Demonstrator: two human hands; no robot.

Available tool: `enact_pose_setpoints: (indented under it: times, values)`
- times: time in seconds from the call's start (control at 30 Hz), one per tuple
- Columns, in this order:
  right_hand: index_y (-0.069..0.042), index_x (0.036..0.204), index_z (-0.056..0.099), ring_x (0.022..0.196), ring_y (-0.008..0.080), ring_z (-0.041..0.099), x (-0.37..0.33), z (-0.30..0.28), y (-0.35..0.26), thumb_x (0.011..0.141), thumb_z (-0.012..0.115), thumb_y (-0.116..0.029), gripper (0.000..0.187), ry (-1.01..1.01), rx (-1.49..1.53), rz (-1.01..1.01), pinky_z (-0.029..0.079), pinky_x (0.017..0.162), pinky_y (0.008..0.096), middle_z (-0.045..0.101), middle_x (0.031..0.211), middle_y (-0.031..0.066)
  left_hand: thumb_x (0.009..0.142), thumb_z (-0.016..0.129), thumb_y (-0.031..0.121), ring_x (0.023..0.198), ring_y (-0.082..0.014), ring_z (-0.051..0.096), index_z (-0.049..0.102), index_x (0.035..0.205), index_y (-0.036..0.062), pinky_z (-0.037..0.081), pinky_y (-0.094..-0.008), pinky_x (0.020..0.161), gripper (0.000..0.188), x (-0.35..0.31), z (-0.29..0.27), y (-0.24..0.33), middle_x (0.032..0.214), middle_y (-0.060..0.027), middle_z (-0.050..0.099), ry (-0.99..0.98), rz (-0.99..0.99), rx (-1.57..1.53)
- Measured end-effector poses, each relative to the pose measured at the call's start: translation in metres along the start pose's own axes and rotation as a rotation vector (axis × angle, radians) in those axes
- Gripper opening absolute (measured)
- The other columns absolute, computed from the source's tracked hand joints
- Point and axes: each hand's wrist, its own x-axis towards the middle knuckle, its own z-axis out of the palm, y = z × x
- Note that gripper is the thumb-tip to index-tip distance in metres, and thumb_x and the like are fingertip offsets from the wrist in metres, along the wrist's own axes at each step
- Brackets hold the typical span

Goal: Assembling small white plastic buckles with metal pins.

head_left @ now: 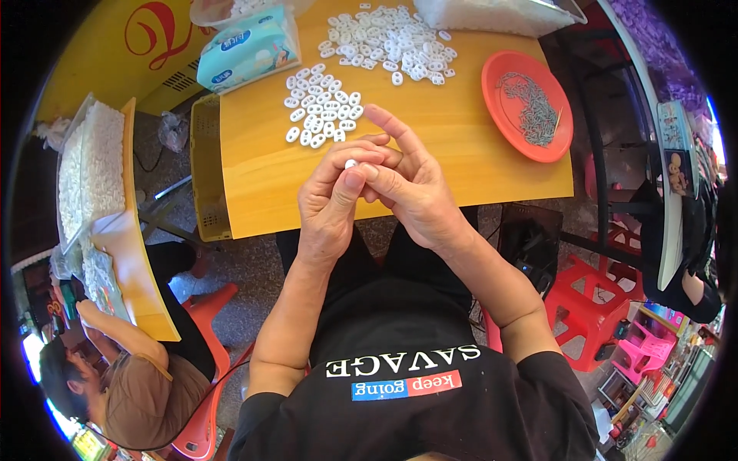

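From my end of the link I have both hands above the near part of the table [503, 173], meeting around one small white piece [350, 164]. The left hand [330, 192] pinches it narrowly between thumb and bent fingers; the right hand [411, 180] brings its thumb tip against the same spot, index finger stretched out away from the grip. Most of the piece is covered, so I cannot tell whether a pin is in there as well.

To work it well, I would let the left pinch carry the piece and keep the right thumb's pressure light and square, since something this small could twist or pop out. Tilting the left thumb aside would show me more of its face. I would also stay over the table, so that a slip lands there rather than on the floor.

Beyond the hands, on the table's left half, lies a loose group of white pieces [329, 115]; a bigger heap [396, 44] sits toward its far edge. At the table's right side, the red plate [560, 88] holds grey pins [536, 115].
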Motion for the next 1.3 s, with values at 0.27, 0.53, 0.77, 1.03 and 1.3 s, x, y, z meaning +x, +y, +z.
enact_pose_setpoints:
  times: [0.27, 0.53, 0.77, 1.03, 1.3]
  values:
    - [-0.002, 0.103, 0.070, 0.074, 0.0138, 0.060, 0.038, -0.039, -0.023, 0.092, 0.064, -0.011, 0.016, 0.199, -1.080, -0.403, 0.049, 0.066, 0.0268, 0.066, 0.090, 0.0059, 0.096, 0.060, 0.009, 0.086, -0.0100, 0.059, 0.061, 0.120, 0.0010, 0.049, -0.0241, 0.082, 0.025, 0.012, -0.089, 0.053, 0.097, -0.0029, 0.061, 0.579, 0.077, 0.736]
    - [-0.010, 0.088, 0.072, 0.085, 0.0278, 0.062, 0.094, -0.081, -0.043, 0.082, 0.070, -0.014, 0.008, 0.244, -1.830, -0.738, 0.052, 0.073, 0.0380, 0.063, 0.088, 0.0071, 0.091, 0.068, 0.023, 0.119, -0.0270, 0.051, 0.051, 0.133, -0.0006, 0.042, -0.0377, 0.102, 0.051, -0.008, -0.208, 0.057, 0.134, -0.0166, 0.046, 0.733, -0.006, 1.320]
    - [-0.012, 0.086, 0.073, 0.086, 0.0274, 0.060, 0.118, -0.080, -0.035, 0.080, 0.070, -0.016, 0.007, 0.154, -1.948, -0.800, 0.051, 0.074, 0.0392, 0.062, 0.087, 0.0069, 0.095, 0.059, 0.008, 0.123, -0.0226, 0.050, 0.052, 0.128, 0.0003, 0.043, -0.0349, 0.102, 0.034, -0.006, -0.139, 0.051, 0.134, -0.0124, 0.047, 0.657, 0.205, 1.102]
    - [-0.010, 0.084, 0.071, 0.086, 0.0258, 0.058, 0.105, -0.080, -0.024, 0.082, 0.067, -0.014, 0.006, 0.046, -1.980, -0.784, 0.048, 0.074, 0.0387, 0.061, 0.088, 0.0058, 0.089, 0.061, -0.001, 0.119, -0.0271, 0.052, 0.062, 0.115, 0.0007, 0.040, -0.0369, 0.102, 0.026, 0.000, -0.061, 0.047, 0.125, -0.0136, 0.057, 0.390, 0.419, 1.313]
    - [-0.010, 0.082, 0.071, 0.088, 0.0254, 0.058, 0.105, -0.073, -0.029, 0.079, 0.070, -0.015, 0.007, 0.108, -1.935, -0.820, 0.048, 0.076, 0.0389, 0.062, 0.089, 0.0059, 0.086, 0.061, -0.005, 0.107, -0.0300, 0.059, 0.063, 0.110, 0.0012, 0.047, -0.0360, 0.094, 0.025, 0.004, -0.035, 0.018, 0.115, -0.0151, 0.060, 0.269, 0.349, 1.091]
